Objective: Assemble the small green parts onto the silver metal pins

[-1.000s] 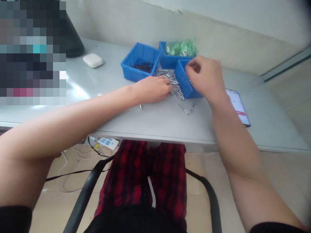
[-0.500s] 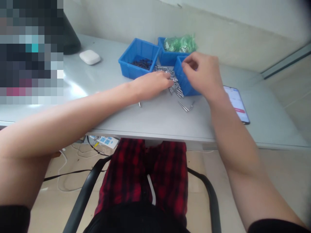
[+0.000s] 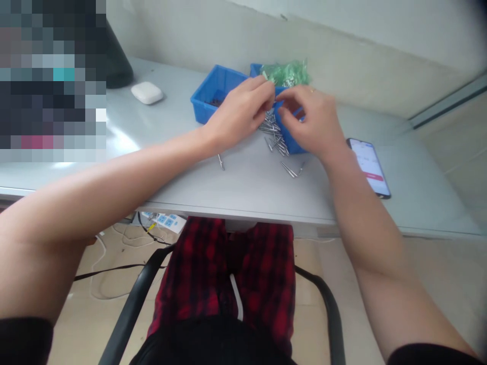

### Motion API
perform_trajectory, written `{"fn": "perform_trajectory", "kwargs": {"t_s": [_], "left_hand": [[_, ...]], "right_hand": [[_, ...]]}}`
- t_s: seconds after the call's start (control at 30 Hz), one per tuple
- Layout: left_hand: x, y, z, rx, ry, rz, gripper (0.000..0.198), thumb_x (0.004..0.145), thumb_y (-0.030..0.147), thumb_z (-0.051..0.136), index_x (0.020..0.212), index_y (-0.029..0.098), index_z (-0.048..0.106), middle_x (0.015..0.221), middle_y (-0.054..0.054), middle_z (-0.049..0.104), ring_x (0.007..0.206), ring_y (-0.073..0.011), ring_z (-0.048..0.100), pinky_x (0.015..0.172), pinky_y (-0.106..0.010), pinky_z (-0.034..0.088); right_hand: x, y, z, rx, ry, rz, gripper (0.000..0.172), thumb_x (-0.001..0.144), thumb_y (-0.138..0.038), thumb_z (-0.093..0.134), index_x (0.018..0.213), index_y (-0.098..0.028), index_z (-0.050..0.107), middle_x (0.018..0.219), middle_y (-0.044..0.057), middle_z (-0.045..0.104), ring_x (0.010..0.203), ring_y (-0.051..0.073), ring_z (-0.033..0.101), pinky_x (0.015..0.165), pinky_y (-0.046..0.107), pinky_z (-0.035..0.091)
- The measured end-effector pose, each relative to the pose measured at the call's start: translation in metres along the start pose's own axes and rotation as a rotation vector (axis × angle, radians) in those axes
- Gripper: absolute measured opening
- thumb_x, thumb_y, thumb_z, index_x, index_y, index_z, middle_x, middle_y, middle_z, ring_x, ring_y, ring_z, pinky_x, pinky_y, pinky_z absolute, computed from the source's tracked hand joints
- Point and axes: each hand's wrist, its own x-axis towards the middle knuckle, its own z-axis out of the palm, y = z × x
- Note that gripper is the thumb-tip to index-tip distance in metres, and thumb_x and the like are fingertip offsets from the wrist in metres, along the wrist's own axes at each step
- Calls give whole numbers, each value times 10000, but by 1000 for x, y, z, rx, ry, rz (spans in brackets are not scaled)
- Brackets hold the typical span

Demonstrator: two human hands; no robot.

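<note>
My left hand [image 3: 243,109] is above a pile of slim silver metal pins [image 3: 279,142], shaped like blind rivets. Its fingers are curled together, and whatever is in them is hidden. Facing it, almost fingertip to fingertip, my right hand [image 3: 314,119] has its thumb and fingers bent inward over a blue bin [image 3: 292,139]; a small piece may be between the two hands but is too small to name. Behind my left hand stands another blue bin [image 3: 203,109] with dark small parts [image 3: 215,102] inside, partly covered by the hand.
A third blue bin [image 3: 255,69] at the back holds a green plastic bag [image 3: 289,73]. Loose pins [image 3: 289,170] lie near the table's front. A phone [image 3: 369,167] is right of my right forearm, a white case [image 3: 147,93] at the left. Chair armrests flank my legs.
My left hand has lifted from the pin pile and moved up toward my right hand, its fingers now curled. My right hand has stayed over the bin, its fingers shifting slightly toward the left hand.
</note>
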Motion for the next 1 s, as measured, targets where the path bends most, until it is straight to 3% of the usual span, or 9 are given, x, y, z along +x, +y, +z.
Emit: {"fn": "perform_trajectory", "kwargs": {"t_s": [0.2,0.4,0.5,0.67,0.77,0.9,1.0], "left_hand": [[0,10,1,-133,150,38,151,761,70,472,781,218,499,814,-20,599,800,-160,615,706,-314,480],[5,6,3,-456,218,-238,71,840,238,643,890,244,593,917,-7,680,824,-148,653,653,-300,500],[8,0,4,-554,191,-227,34,874,260,675,888,251,647,836,20,712,784,-126,642,649,-289,476],[6,10,0,-428,154,-253,154,940,303,612,991,176,683,891,10,702,844,-97,646,657,-228,430],[5,17,-2,-375,161,-263,202,926,330,583,942,162,693,896,3,697,846,-116,663,628,-229,406],[6,14,0,-376,197,-244,110,891,288,614,851,204,674,879,-1,706,818,-129,663,592,-254,407],[6,8,1,-361,228,-212,60,857,205,635,812,244,639,858,9,707,768,-120,642,603,-275,440]], "right_hand": [[1,2,-1,-38,-18,-9,368,1055,-561,424,1035,-283,663,975,25,705,936,226,683,902,422,567],[-1,0,-3,16,65,17,406,1068,-564,364,1034,-293,665,927,27,711,907,234,699,896,423,570],[-2,-2,-4,49,119,14,447,1063,-598,336,1045,-293,663,906,32,704,870,233,703,879,434,574],[-1,-3,-4,51,119,2,436,1056,-608,350,1028,-306,663,884,28,705,848,226,699,844,418,579],[-2,-2,-2,21,76,-24,434,1063,-594,349,1018,-298,663,871,22,700,833,215,688,816,405,571],[0,-2,1,4,28,-41,447,1053,-605,391,995,-254,661,869,25,680,822,208,671,821,414,553],[0,-4,1,51,70,-52,399,1032,-596,467,975,-248,653,859,9,679,817,200,679,801,402,566]]}}
